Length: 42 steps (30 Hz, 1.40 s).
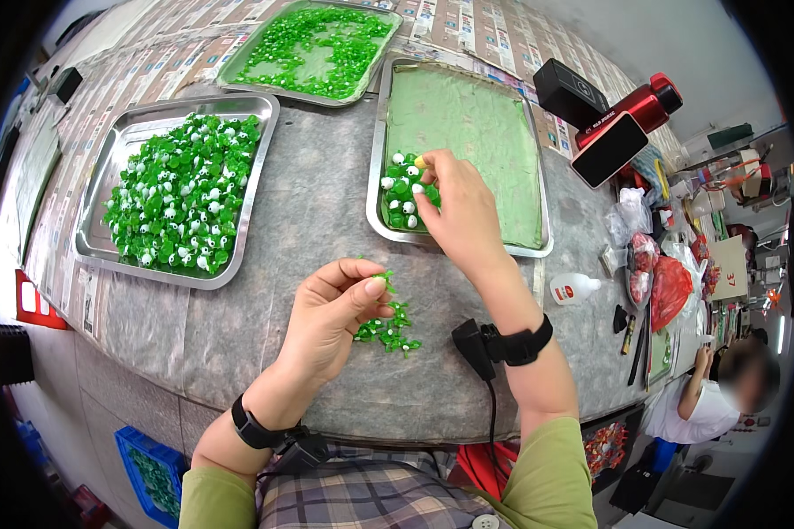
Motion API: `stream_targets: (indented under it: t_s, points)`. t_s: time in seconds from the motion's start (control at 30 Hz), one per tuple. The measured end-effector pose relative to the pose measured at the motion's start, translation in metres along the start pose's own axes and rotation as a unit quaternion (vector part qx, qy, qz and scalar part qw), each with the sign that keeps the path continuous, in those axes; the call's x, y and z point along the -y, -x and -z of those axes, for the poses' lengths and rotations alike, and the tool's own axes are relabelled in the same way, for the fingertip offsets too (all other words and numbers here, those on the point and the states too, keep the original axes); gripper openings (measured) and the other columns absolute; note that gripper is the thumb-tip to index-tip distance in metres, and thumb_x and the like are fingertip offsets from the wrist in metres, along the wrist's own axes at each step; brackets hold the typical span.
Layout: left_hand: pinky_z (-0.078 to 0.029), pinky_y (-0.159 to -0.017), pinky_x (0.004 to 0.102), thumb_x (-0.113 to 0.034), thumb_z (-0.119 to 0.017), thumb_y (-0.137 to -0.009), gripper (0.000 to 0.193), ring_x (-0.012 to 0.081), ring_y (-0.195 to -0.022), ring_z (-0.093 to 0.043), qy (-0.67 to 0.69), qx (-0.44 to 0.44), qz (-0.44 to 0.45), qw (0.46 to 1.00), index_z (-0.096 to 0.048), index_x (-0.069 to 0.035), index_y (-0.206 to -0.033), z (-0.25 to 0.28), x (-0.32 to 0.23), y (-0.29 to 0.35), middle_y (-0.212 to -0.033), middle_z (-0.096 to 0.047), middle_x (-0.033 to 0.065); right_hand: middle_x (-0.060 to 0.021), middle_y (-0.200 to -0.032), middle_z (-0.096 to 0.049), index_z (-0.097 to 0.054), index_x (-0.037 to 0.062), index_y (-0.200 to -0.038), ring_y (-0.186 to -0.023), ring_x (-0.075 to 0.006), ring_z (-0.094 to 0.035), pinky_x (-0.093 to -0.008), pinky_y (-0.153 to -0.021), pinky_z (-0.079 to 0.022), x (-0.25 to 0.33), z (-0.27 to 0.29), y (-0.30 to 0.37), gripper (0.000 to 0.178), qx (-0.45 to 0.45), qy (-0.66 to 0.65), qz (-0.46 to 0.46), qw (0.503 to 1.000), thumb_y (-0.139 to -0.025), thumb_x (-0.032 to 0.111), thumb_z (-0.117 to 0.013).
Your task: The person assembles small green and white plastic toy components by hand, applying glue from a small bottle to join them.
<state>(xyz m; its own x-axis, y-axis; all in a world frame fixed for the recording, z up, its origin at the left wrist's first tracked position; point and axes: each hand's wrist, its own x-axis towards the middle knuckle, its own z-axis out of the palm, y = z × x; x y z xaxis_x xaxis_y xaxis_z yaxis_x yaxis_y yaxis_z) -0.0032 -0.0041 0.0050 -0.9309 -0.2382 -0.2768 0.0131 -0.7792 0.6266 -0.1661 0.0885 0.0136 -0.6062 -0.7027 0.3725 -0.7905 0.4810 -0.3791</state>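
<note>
My left hand (331,313) is closed in a pinch on a small green plastic piece (385,280), held just above the table. Below it lies a small pile of similar green pieces (388,331). My right hand (459,203) reaches over the near left corner of a green-lined metal tray (459,110). Its thumb and index finger are apart, with a yellow cover on the index fingertip. Beside those fingers, several green figures with white eyeballs (402,196) sit grouped in the tray; whether the fingertips touch one is hard to make out.
To the left stands a metal tray (265,132) heaped with green-and-white figures (181,189). A far tray (388,44) holds small green pieces. A red bottle (631,110), black phone (610,148), black box (571,93), white bottle (573,288) and plastic bags (670,291) line the right. A co-worker (706,401) sits there.
</note>
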Motion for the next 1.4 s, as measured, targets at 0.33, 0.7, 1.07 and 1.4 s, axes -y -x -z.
stream_targets:
  t_s: [0.33, 0.7, 1.07, 1.4]
  points:
    - [-0.046, -0.062, 0.023, -0.004, -0.057, -0.074, 0.01, 0.0107, -0.071, -0.054, -0.096, 0.092, -0.003, 0.991, -0.056, -0.001, -0.084, -0.009, 0.005, 0.002, -0.081, -0.057, 0.0057, -0.0111, -0.085, -0.053, -0.035, 0.0029, -0.105, -0.073, -0.0194, -0.058, -0.0277, -0.063, -0.045, 0.04, 0.05, 0.076, 0.04, 0.167, -0.373, -0.131, 0.903, -0.07, -0.001, -0.053]
    - [-0.047, -0.058, 0.024, -0.008, -0.06, -0.072, 0.011, 0.0138, -0.068, -0.054, -0.113, 0.106, 0.027, 0.988, -0.052, -0.003, -0.078, -0.008, 0.009, 0.002, -0.076, -0.054, 0.0071, -0.0054, -0.089, -0.05, -0.035, 0.0053, -0.109, -0.08, -0.0093, -0.051, -0.0215, -0.072, -0.041, 0.029, 0.041, 0.092, 0.043, 0.135, -0.675, -0.243, 0.683, -0.073, 0.0, -0.057]
    - [-0.048, -0.057, 0.0247, -0.008, -0.06, -0.072, 0.013, 0.0147, -0.064, -0.055, -0.1, 0.107, 0.013, 0.989, -0.05, -0.003, -0.081, -0.007, 0.009, 0.004, -0.077, -0.054, 0.0069, -0.0065, -0.087, -0.055, -0.048, -0.0007, -0.101, -0.076, -0.0115, -0.055, -0.0232, -0.068, -0.046, 0.03, 0.033, 0.093, 0.03, 0.146, -0.722, -0.316, 0.598, -0.074, 0.003, -0.058]
    - [-0.047, -0.061, 0.0229, -0.005, -0.058, -0.075, 0.011, 0.0114, -0.066, -0.056, -0.088, 0.05, -0.002, 0.995, -0.053, -0.002, -0.083, -0.003, 0.01, 0.002, -0.077, -0.058, 0.0062, -0.0047, -0.084, -0.057, -0.053, -0.0013, -0.091, -0.077, -0.0093, -0.055, -0.0212, -0.068, -0.045, 0.037, 0.032, 0.096, 0.019, 0.047, -0.649, -0.256, 0.715, -0.073, 0.003, -0.059]
